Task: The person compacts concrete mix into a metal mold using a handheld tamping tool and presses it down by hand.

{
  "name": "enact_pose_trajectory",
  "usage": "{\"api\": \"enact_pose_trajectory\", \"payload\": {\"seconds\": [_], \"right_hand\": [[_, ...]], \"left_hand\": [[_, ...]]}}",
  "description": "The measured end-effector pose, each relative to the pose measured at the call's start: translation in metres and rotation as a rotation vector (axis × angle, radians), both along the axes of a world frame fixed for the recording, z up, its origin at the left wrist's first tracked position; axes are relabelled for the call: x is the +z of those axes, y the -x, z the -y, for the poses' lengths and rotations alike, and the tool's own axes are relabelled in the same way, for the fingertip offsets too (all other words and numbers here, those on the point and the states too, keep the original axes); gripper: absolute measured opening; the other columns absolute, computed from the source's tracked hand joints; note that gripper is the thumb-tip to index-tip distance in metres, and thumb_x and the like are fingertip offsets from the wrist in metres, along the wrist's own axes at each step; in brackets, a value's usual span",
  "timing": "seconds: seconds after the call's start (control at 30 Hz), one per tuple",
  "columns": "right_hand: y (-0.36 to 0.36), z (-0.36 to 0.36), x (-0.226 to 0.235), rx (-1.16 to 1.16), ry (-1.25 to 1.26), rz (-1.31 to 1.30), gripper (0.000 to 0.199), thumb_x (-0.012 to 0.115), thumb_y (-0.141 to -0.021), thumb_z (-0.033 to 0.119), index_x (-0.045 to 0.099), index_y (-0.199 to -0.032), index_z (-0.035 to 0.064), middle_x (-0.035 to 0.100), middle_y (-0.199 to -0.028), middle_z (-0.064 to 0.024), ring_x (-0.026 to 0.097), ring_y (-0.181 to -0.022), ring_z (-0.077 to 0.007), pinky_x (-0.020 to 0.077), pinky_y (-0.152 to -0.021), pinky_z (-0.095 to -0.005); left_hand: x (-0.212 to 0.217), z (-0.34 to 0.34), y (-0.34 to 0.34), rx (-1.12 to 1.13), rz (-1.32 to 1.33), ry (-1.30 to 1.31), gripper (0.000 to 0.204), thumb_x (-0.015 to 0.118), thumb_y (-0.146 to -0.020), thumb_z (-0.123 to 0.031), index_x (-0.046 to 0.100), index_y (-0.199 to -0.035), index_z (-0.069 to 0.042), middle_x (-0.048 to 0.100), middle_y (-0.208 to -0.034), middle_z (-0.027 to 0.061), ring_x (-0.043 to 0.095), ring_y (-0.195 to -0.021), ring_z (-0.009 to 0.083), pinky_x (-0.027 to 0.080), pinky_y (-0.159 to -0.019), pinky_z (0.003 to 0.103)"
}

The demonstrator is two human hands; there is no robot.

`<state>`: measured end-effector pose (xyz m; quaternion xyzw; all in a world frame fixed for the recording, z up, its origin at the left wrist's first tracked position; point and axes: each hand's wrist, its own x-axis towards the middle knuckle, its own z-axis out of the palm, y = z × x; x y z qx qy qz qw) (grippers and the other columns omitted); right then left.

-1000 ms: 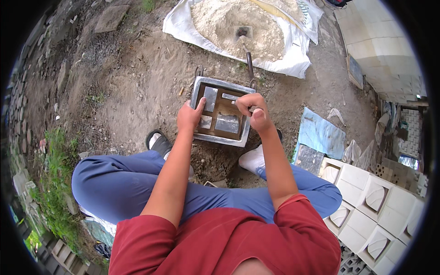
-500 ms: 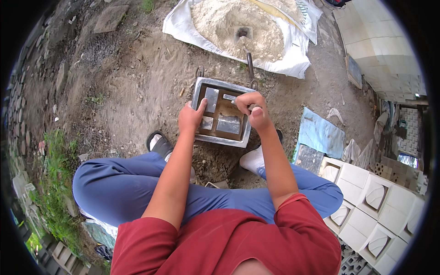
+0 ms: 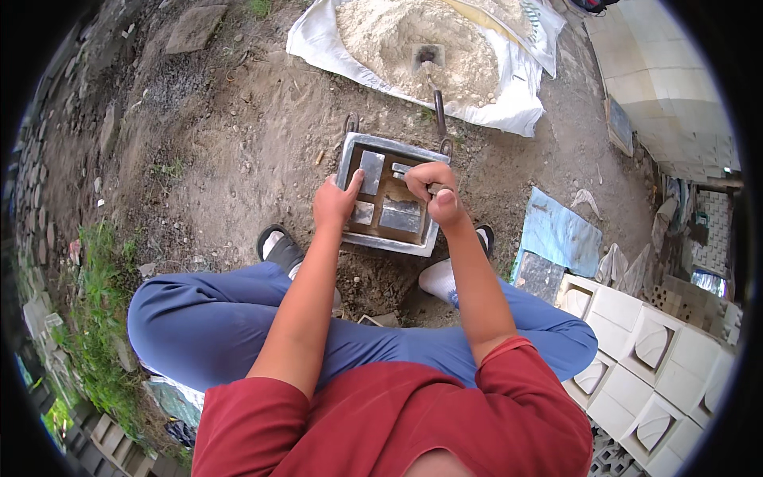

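A square metal mould (image 3: pixel 389 245) with a raised rim lies on the dirt between my feet. Inside it are several grey metal plates (image 3: pixel 371 173), with brown residue in the channels between them. My left hand (image 3: pixel 334 203) grips the mould's left side, its thumb over the rim. Over the right side, my right hand (image 3: pixel 435 191) is closed round a short-handled tool. A flat metal piece (image 3: pixel 400 168), perhaps the tool's end, shows beside the fingers at the mould's upper right; most of the tool is hidden by my hand.
Beyond the mould, a pale powder heap (image 3: pixel 381 40) lies on a white sack sheet (image 3: pixel 509 119), with a dark-handled scoop (image 3: pixel 439 111) stuck in it. At right are a blue sheet (image 3: pixel 560 230) and stacked pale blocks (image 3: pixel 620 318). Grass (image 3: pixel 103 310) grows at left.
The whole view has shifted slightly, moving the scene a little to the right. Both hands keep nearly the same place and grip on the mould and the tool.
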<state>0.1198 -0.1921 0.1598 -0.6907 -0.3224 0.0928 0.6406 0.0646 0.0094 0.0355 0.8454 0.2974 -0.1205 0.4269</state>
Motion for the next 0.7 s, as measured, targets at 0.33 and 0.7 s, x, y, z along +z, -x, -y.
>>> {"api": "enact_pose_trajectory", "payload": {"seconds": [0.33,0.7], "right_hand": [[-0.002,0.000,-0.007,0.048,0.009,-0.049,0.092,0.035,-0.089,0.093,0.026,-0.059,0.0066,0.026,-0.056,0.0002,0.027,-0.050,-0.0140,0.0191,-0.051,-0.0337],[-0.014,0.001,-0.023,0.013,-0.074,-0.120,0.093,0.033,-0.088,0.096,0.027,-0.060,0.0074,0.026,-0.056,0.0018,0.027,-0.051,-0.0116,0.0180,-0.051,-0.0325]], "left_hand": [[0.000,0.002,0.002,0.011,-0.002,-0.042,0.078,0.058,-0.090,-0.078,0.075,-0.111,-0.005,0.075,-0.103,0.0254,0.071,-0.102,0.0448,0.055,-0.090,0.051],[-0.005,0.000,0.002,0.007,-0.010,0.008,0.081,0.061,-0.086,-0.080,0.074,-0.112,-0.004,0.075,-0.107,0.0263,0.071,-0.104,0.0448,0.055,-0.092,0.053]]}}
